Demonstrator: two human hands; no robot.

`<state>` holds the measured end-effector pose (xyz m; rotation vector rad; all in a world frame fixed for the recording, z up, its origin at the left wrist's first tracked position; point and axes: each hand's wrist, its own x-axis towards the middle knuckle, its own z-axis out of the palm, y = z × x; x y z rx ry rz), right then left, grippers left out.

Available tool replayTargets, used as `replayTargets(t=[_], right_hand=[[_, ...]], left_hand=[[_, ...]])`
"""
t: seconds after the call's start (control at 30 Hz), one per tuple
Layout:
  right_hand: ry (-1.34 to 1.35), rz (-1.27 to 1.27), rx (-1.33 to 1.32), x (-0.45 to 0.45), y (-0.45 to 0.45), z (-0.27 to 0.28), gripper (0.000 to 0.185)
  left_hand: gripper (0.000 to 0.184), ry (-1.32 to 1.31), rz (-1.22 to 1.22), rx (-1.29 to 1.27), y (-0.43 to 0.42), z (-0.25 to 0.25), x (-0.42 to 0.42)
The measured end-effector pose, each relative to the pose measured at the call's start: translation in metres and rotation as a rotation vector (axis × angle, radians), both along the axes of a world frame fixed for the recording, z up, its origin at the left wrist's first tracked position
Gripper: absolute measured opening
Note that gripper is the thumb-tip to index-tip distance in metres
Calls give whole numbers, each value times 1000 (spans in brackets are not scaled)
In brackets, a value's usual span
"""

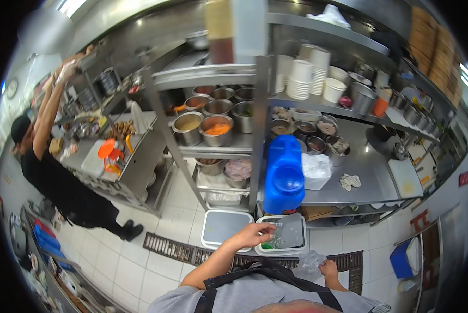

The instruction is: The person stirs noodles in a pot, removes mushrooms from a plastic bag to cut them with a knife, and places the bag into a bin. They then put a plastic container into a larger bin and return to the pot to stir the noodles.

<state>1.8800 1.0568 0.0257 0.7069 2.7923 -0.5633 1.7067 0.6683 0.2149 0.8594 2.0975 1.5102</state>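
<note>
My left hand (256, 235) reaches over a white-rimmed tub (304, 236) on the floor, its fingers bent and slightly apart. Nothing shows clearly between them. A small green thing (266, 245) lies just below those fingers, inside the tub's rim; its kind is too small to tell. Lower and to the right, my right hand (329, 268) is closed on a crumpled clear plastic bag (310, 263). Left of the first tub stands another white tub with a grey lid (226, 229).
A blue plastic container (285, 177) stands before the steel counter (364, 172). Shelves (213, 151) hold several metal pots of food. A floor drain grate (168, 247) crosses the tiles. At left, a co-worker in black (62, 182) stretches both arms up toward a shelf.
</note>
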Motion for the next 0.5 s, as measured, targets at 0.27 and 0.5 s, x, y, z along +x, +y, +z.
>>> replayTargets(t=[0.27,0.5], right_hand=[[-197,-12,88,81,73,-88,28],[-174,-25,55,112,109,-144,29]], left_hand=[[35,-38,-141,-202,93,4,25],[39,-131,-519,-415,136,-42,67]])
